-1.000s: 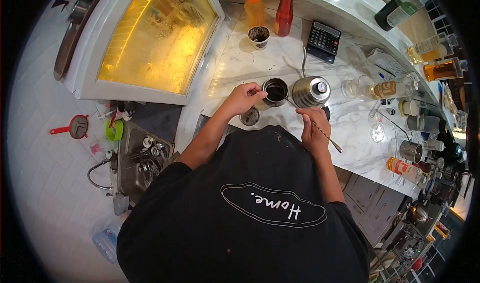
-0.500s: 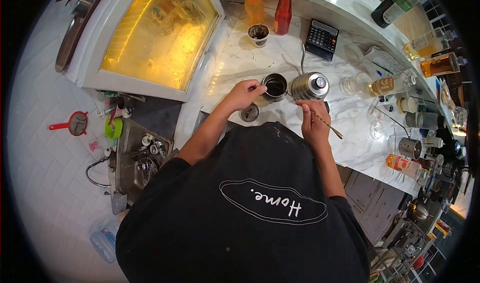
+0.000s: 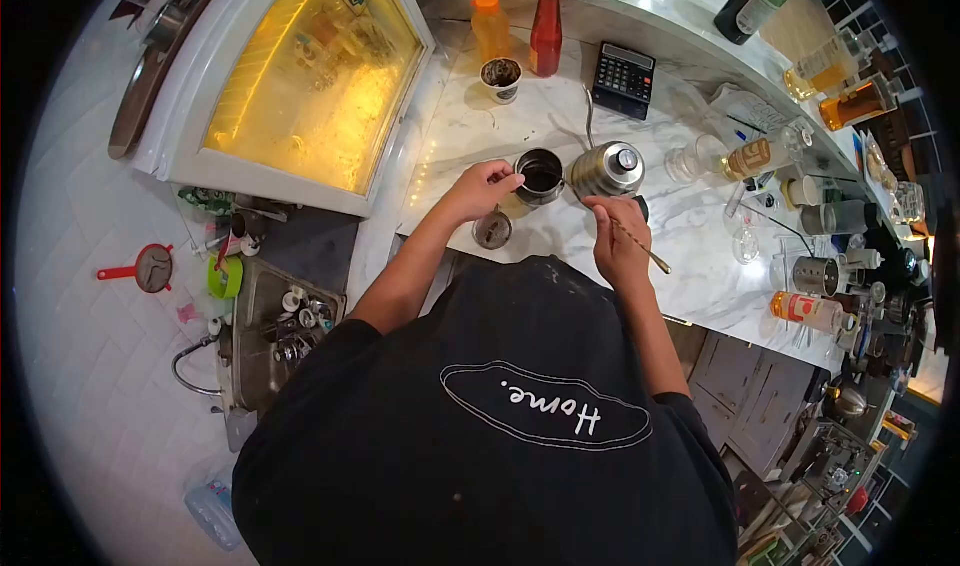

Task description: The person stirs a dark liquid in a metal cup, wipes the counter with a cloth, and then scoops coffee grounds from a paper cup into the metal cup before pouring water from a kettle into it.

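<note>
A metal cup with a dark inside stands on the marble counter. At its left rim is my left hand, thumb and fingertips closed on the edge. My right hand grips a thin, gold-coloured twisted bar spoon. One end of the spoon sticks out to the lower right; the other points toward the cup, partly hidden by my fingers. Just right of the cup is a steel gooseneck kettle. A small round glass with dark residue sits below my left hand.
Behind the cup stand a paper cup with dark grounds, an orange bottle, a red bottle and a calculator. Glassware and bottles line the right. A lit glass-fronted case and a sink are on the left.
The view has shifted slightly, so the counter things appear a little to the left. Both hands keep their holds, on the cup's rim and on the spoon.
</note>
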Available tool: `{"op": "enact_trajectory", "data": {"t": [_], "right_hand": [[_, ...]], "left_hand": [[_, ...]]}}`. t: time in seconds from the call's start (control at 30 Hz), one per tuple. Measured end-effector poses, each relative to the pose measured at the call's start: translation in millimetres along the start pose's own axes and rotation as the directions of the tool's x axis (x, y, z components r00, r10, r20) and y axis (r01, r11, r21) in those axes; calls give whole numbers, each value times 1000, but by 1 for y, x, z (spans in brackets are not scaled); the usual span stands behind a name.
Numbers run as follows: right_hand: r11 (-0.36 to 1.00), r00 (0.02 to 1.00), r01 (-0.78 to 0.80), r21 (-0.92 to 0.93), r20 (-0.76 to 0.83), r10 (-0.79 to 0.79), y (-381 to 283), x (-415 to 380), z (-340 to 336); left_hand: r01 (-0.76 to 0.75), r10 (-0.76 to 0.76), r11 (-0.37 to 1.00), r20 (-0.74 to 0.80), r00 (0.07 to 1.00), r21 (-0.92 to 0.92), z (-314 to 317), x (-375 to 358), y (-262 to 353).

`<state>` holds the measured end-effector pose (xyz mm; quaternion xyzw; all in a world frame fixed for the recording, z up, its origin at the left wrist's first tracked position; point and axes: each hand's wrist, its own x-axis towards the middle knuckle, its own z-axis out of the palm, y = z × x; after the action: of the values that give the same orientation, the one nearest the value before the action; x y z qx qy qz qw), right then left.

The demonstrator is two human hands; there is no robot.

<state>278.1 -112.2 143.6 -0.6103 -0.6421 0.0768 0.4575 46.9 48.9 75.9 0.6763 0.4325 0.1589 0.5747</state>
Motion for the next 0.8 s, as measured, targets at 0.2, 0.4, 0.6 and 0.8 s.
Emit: {"op": "enact_trajectory", "data": {"t": [0.2,0.4,0.6,0.8], "right_hand": [[1000,999,12,-15,31,-11,-1,2,5],[999,999,28,-32,23,-27,2,11,9],[999,999,44,-20,15,-43,0,11,6],[999,999,-43,-2,20,43,6,6,8]], "left_hand": [[24,-28,998,66,997,51,-7,0,17],[-2,1,1000,76,997,14,-6,1,14],[27,-27,1000,98,995,5,-9,2,13],[43,-44,999,109,993,17,-9,3,13]]}}
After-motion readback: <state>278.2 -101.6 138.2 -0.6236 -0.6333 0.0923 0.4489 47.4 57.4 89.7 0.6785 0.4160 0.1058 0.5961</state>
